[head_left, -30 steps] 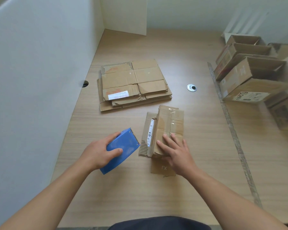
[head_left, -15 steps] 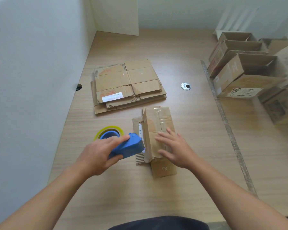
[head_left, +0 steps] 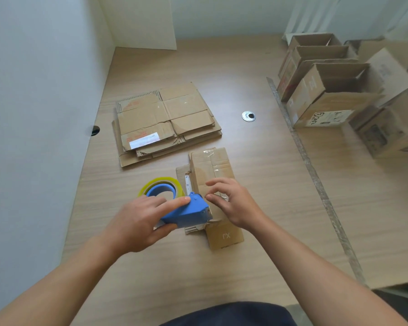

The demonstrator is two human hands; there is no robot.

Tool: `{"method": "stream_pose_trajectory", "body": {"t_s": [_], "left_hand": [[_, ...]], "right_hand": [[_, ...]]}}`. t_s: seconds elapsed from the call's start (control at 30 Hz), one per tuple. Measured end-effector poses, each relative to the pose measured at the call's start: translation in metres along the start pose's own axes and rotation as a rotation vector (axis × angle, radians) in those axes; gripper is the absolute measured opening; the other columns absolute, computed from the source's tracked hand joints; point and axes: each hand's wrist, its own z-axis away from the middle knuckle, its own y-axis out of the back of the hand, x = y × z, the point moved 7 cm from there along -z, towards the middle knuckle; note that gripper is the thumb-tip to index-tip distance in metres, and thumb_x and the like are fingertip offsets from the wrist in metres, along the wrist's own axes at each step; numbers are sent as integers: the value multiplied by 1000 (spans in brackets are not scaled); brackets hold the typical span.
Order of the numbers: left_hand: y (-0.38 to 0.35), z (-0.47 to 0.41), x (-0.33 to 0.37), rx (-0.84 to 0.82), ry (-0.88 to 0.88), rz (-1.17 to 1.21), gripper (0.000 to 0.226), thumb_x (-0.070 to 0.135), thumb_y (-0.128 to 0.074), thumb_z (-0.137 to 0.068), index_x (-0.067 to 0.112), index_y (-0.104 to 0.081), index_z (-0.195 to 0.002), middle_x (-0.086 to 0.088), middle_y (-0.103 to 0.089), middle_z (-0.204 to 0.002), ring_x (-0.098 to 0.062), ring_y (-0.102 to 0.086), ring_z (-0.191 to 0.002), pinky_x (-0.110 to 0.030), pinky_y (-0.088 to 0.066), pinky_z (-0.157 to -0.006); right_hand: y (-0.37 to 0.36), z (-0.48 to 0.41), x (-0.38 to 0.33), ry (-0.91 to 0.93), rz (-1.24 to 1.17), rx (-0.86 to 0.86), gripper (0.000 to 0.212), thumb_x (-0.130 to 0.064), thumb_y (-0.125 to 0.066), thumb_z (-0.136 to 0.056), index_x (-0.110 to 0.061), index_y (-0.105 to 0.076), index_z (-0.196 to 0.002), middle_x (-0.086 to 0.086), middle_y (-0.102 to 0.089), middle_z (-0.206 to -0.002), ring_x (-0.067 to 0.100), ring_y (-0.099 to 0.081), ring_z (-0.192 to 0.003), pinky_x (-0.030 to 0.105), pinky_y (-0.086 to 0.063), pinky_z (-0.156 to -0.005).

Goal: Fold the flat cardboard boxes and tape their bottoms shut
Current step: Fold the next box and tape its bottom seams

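Lying near the middle of the tabletop is one small cardboard box. It is partly folded, clear tape is showing on its upper face, and one printed flap is sticking out toward the person.

- **Tape dispenser:** one, blue. Its front end is touching the box's near left side, and it is carrying one yellowish tape roll on a blue hub.
- **Hands:** two.
  - The left hand is gripping the tape dispenser, with the fingers wrapping over its top and the thumb underneath.
  - The right hand is resting on the box's upper face. Its fingers are loosely bent, clasping nothing, and the tips are touching the taped seam.
- **Flat stack:** one pile of unfolded cardboard, lying beyond the box toward the left wall. Several sheets are overlapping and the exact count cannot be told. The top sheet is bearing one white label.
- **Folded boxes:** three are standing one behind another along the right side with their openings showing. More cartons are sitting just right of them, too blurred to count.
- **Metal grommet:** one, round, sitting between the flat stack and the folded boxes.
- **Dark hole:** one, showing at the tabletop's left edge.
- **Grey strip:** one, running front to back just left of the folded boxes.
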Motion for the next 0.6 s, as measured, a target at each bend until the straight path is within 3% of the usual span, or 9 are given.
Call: {"method": "stream_pose_trajectory", "body": {"t_s": [0.1, 0.17, 0.23, 0.3, 0.33, 0.43, 0.5, 0.6], "left_hand": [[-3, -4, 3, -34, 7, 72, 65, 49, -54, -89, 46, -30, -150, 10, -68, -104, -17, -64, -84, -28, -52, -66], [-7, -6, 4, -117, 57, 146, 70, 55, -51, -87, 61, -18, -148, 13, -68, -112, -15, -65, -93, -29, -53, -74], [-10, -13, 5, -222, 134, 212, 67, 63, -44, -83, 76, -8, -138, 22, -61, -127, -6, -59, -103, -20, -47, -84], [-10, -22, 4, -278, 199, 256, 61, 67, -40, -77, 84, -10, -128, 32, -55, -126, 2, -52, -97, -7, -38, -81], [-9, -24, 1, -297, 235, 285, 59, 68, -40, -75, 86, -13, -124, 31, -58, -122, 0, -53, -93, -8, -40, -78], [-7, -22, -12, -352, 330, 364, 57, 68, -46, -70, 85, -27, -120, 19, -67, -112, -4, -60, -90, -23, -49, -80], [-9, -21, -13, -432, 387, 413, 55, 65, -51, -67, 77, -41, -120, 23, -64, -115, 1, -60, -95, -23, -49, -83], [-19, -24, -6, -545, 471, 454, 58, 58, -55, -67, 63, -52, -124, 25, -65, -112, 2, -60, -97, -24, -50, -84]], "right_hand": [[10, 9, 8, -72, -120, 34, 9, -26, -71, -92, -28, -71, -83, -15, -63, -122, 7, -53, -120, 23, -36, -99], [15, 17, 15, -114, -144, 28, 12, -27, -72, -91, -28, -73, -80, -18, -61, -122, 3, -52, -121, 18, -34, -98], [20, 24, 24, -150, -156, 16, 13, -26, -72, -91, -26, -75, -78, -20, -58, -121, -3, -51, -118, 14, -34, -97], [32, 31, 37, -217, -234, 78, 15, -22, -72, -90, -20, -76, -75, -16, -59, -118, -4, -55, -111, 18, -40, -95], [42, 36, 47, -264, -291, 138, 17, -19, -72, -90, -18, -76, -73, -14, -59, -116, -1, -58, -107, 22, -44, -92], [65, 55, 78, -396, -378, 248, 21, -16, -71, -91, -16, -75, -70, -7, -58, -113, 1, -59, -102, 23, -44, -87], [60, 63, 91, -465, -389, 212, 25, -21, -72, -89, -20, -74, -64, -4, -59, -112, 4, -58, -106, 27, -42, -91], [42, 67, 101, -557, -404, 194, 27, -36, -69, -83, -22, -66, -60, -3, -63, -91, 11, -58, -89, 31, -41, -83]]}}
